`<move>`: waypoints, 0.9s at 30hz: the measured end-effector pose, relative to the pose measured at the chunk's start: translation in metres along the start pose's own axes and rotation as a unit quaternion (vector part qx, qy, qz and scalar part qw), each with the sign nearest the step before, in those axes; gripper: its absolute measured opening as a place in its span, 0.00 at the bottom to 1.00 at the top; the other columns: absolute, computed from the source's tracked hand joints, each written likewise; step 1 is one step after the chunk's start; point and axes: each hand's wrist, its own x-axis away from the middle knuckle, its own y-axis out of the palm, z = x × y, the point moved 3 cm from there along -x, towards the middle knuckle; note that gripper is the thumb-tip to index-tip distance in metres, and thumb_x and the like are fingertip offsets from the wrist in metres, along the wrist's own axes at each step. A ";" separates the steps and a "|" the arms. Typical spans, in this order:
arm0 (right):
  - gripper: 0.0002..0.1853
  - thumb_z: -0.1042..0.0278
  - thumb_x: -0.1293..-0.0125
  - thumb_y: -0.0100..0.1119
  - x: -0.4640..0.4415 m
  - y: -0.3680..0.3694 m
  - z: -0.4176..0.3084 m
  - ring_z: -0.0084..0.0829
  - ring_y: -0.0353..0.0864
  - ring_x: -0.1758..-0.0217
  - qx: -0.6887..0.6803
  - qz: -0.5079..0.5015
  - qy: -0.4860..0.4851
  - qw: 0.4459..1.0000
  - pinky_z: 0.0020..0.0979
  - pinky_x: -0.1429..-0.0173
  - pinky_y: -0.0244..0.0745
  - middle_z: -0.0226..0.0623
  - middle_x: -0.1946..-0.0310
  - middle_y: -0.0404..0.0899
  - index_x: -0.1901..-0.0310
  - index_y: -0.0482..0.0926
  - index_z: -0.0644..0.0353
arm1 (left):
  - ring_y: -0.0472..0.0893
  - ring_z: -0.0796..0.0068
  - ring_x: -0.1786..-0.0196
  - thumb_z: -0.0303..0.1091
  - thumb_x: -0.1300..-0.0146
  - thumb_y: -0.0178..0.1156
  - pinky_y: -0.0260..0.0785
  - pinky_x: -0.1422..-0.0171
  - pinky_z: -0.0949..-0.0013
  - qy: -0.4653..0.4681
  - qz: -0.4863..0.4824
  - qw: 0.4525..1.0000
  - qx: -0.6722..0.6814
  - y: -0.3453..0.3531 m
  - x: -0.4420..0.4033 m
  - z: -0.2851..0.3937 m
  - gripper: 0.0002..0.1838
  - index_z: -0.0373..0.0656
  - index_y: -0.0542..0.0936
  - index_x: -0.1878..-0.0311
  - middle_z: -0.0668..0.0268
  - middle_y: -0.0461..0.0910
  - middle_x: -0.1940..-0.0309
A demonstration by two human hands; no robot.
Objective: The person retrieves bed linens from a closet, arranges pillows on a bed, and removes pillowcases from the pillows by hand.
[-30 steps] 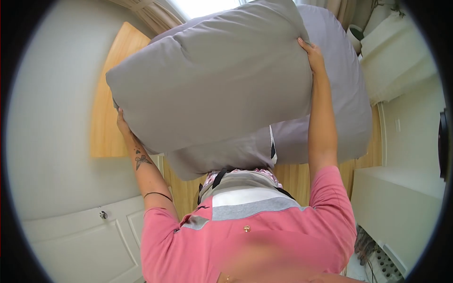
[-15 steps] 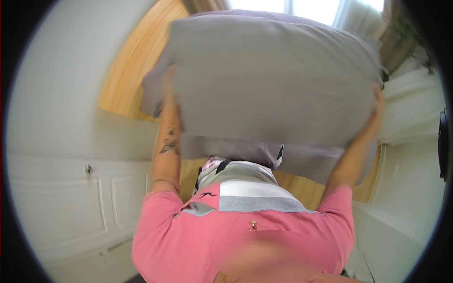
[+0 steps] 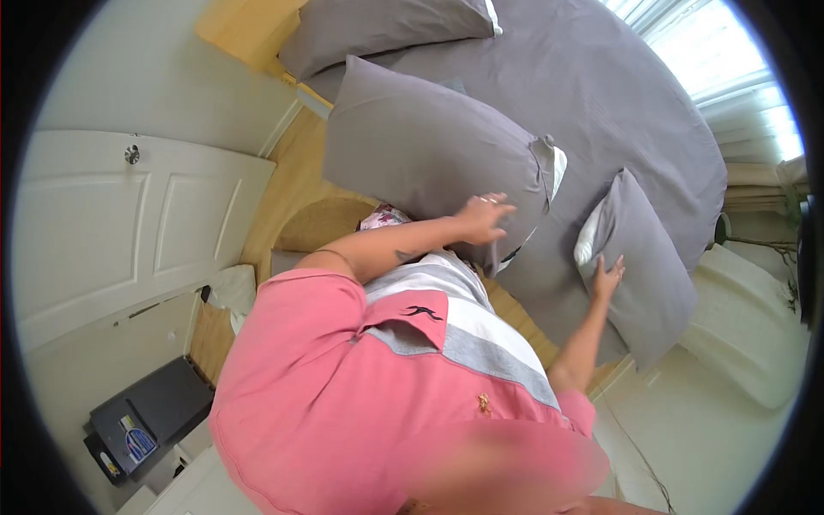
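Observation:
A grey pillow [image 3: 421, 142] lies at the near edge of the bed, with a bit of white showing at its right end. Over that pillow's near right part is my left hand [image 3: 485, 219], fingers apart and a ring on one of them; I cannot tell whether it touches the cloth. Farther right, a second grey pillow [image 3: 648, 266] lies tilted at the bed's edge, white filling visible at its left opening. My right hand [image 3: 608, 279] is against this pillow's near left side, fingers spread and not gripping.
The bed [image 3: 601, 103] has a grey sheet. Another grey pillow [image 3: 390, 30] lies at the far left. A white door [image 3: 146, 215] stands on the left, and a dark grey box [image 3: 150, 421] is at lower left. Curtains [image 3: 755, 120] hang at upper right.
The large grey pillow held up between both hands has come down and been let go. Both hands have lowered, the left moving inward. My view has turned, bringing the bed and several pillows into sight.

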 end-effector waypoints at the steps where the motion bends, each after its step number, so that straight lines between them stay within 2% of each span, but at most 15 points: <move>1: 0.38 0.41 0.43 0.53 0.008 0.024 -0.005 0.51 0.52 0.32 0.031 0.005 0.026 0.999 0.41 0.32 0.49 0.55 0.35 0.52 0.37 0.61 0.56 | 0.63 0.54 0.38 0.43 0.50 0.59 0.57 0.37 0.57 -0.004 0.032 0.999 0.013 -0.007 0.010 -0.023 0.29 0.47 0.69 0.43 0.50 0.64 0.41; 4: 0.40 0.44 0.53 0.63 0.005 0.084 0.003 0.55 0.57 0.36 -0.013 -0.020 0.130 0.991 0.43 0.35 0.56 0.65 0.39 0.54 0.39 0.65 0.54 | 0.72 0.57 0.47 0.40 0.49 0.57 0.65 0.45 0.59 -0.155 0.021 0.986 0.061 -0.032 0.048 -0.086 0.18 0.42 0.76 0.55 0.55 0.74 0.52; 5: 0.34 0.49 0.55 0.65 0.016 0.073 -0.023 0.51 0.66 0.43 0.000 0.024 0.117 0.993 0.42 0.40 0.62 0.58 0.46 0.65 0.46 0.71 0.58 | 0.76 0.56 0.53 0.42 0.50 0.57 0.68 0.48 0.59 -0.191 0.007 0.978 0.088 -0.024 0.059 -0.118 0.19 0.41 0.78 0.57 0.55 0.78 0.59; 8: 0.19 0.62 0.51 0.63 0.026 0.071 -0.070 0.39 0.74 0.54 -0.029 0.077 -0.113 0.990 0.37 0.47 0.68 0.41 0.59 0.75 0.57 0.77 0.60 | 0.78 0.57 0.57 0.43 0.49 0.58 0.69 0.52 0.59 -0.258 -0.010 0.960 0.109 -0.017 0.090 -0.169 0.17 0.41 0.79 0.61 0.54 0.79 0.62; 12: 0.18 0.66 0.50 0.64 0.040 0.092 -0.131 0.32 0.74 0.55 -0.299 -0.101 -0.001 0.949 0.31 0.49 0.69 0.37 0.57 0.74 0.56 0.76 0.59 | 0.79 0.56 0.61 0.41 0.47 0.57 0.70 0.55 0.60 -0.337 0.119 0.928 0.108 -0.024 0.116 -0.220 0.14 0.41 0.79 0.62 0.54 0.80 0.68; 15: 0.19 0.65 0.51 0.65 0.033 0.092 -0.187 0.36 0.74 0.55 -0.282 -0.077 -0.023 0.956 0.34 0.49 0.69 0.38 0.56 0.73 0.55 0.76 0.59 | 0.79 0.60 0.64 0.41 0.46 0.57 0.69 0.58 0.62 -0.462 0.156 0.866 0.114 -0.018 0.129 -0.260 0.15 0.38 0.79 0.62 0.56 0.80 0.69; 16: 0.19 0.65 0.50 0.65 0.026 0.091 -0.204 0.39 0.73 0.55 -0.228 0.007 -0.114 0.967 0.36 0.50 0.69 0.39 0.55 0.72 0.55 0.75 0.59 | 0.79 0.60 0.64 0.41 0.46 0.57 0.69 0.58 0.62 -0.465 0.155 0.864 0.115 -0.013 0.129 -0.270 0.15 0.38 0.79 0.62 0.56 0.80 0.69; 17: 0.19 0.64 0.50 0.64 0.019 0.096 -0.215 0.41 0.73 0.54 -0.171 0.090 -0.202 0.960 0.38 0.50 0.68 0.40 0.54 0.72 0.55 0.75 0.59 | 0.79 0.64 0.63 0.41 0.45 0.57 0.69 0.58 0.64 -0.455 0.046 0.870 0.184 -0.001 0.127 -0.277 0.17 0.36 0.79 0.60 0.57 0.80 0.67; 20: 0.17 0.62 0.47 0.61 -0.016 0.140 -0.216 0.46 0.73 0.55 -0.100 0.035 -0.219 0.970 0.41 0.50 0.68 0.42 0.58 0.74 0.56 0.76 0.60 | 0.78 0.67 0.60 0.40 0.44 0.56 0.70 0.55 0.68 -0.379 -0.156 0.848 0.336 0.038 0.118 -0.267 0.19 0.33 0.77 0.55 0.57 0.79 0.59; 21: 0.15 0.62 0.46 0.58 -0.038 0.154 -0.209 0.46 0.74 0.57 -0.098 0.001 -0.153 0.983 0.41 0.51 0.68 0.42 0.63 0.76 0.59 0.76 0.62 | 0.78 0.69 0.60 0.38 0.44 0.55 0.71 0.56 0.68 -0.424 -0.181 0.813 0.356 0.059 0.117 -0.262 0.18 0.34 0.78 0.55 0.59 0.79 0.60; 22: 0.14 0.62 0.44 0.56 -0.063 0.166 -0.198 0.47 0.75 0.59 -0.096 -0.032 -0.086 0.991 0.42 0.52 0.68 0.43 0.68 0.77 0.61 0.75 0.64 | 0.79 0.70 0.61 0.38 0.43 0.55 0.71 0.59 0.69 -0.355 -0.209 0.858 0.308 0.074 0.112 -0.258 0.18 0.35 0.78 0.55 0.60 0.79 0.61; 24: 0.11 0.64 0.40 0.50 -0.121 0.175 -0.163 0.43 0.79 0.68 -0.177 0.089 -0.026 0.980 0.39 0.63 0.72 0.41 0.78 0.76 0.67 0.75 0.64 | 0.77 0.67 0.61 0.42 0.44 0.54 0.68 0.54 0.62 -0.352 -0.181 0.863 0.315 0.108 0.108 -0.248 0.19 0.40 0.78 0.54 0.65 0.80 0.63; 25: 0.11 0.62 0.38 0.48 -0.149 0.184 -0.137 0.38 0.79 0.70 -0.307 0.042 0.134 0.941 0.35 0.67 0.72 0.39 0.77 0.76 0.67 0.75 0.61 | 0.77 0.67 0.61 0.42 0.44 0.54 0.68 0.54 0.62 -0.357 -0.179 0.859 0.319 0.112 0.101 -0.236 0.19 0.40 0.78 0.54 0.65 0.80 0.63; 26: 0.12 0.60 0.36 0.46 -0.163 0.195 -0.109 0.33 0.79 0.72 -0.421 -0.009 0.292 0.859 0.32 0.72 0.71 0.37 0.76 0.77 0.67 0.75 0.58 | 0.77 0.67 0.58 0.43 0.42 0.51 0.68 0.53 0.61 -0.452 -0.119 0.794 0.389 0.107 0.102 -0.223 0.20 0.41 0.75 0.50 0.65 0.78 0.59; 27: 0.12 0.58 0.35 0.46 -0.171 0.191 -0.097 0.31 0.78 0.74 -0.407 -0.016 0.298 0.863 0.29 0.75 0.70 0.36 0.76 0.76 0.67 0.73 0.58 | 0.76 0.67 0.56 0.44 0.40 0.49 0.67 0.52 0.59 -0.537 -0.057 0.712 0.449 0.104 0.106 -0.219 0.22 0.42 0.72 0.47 0.65 0.76 0.55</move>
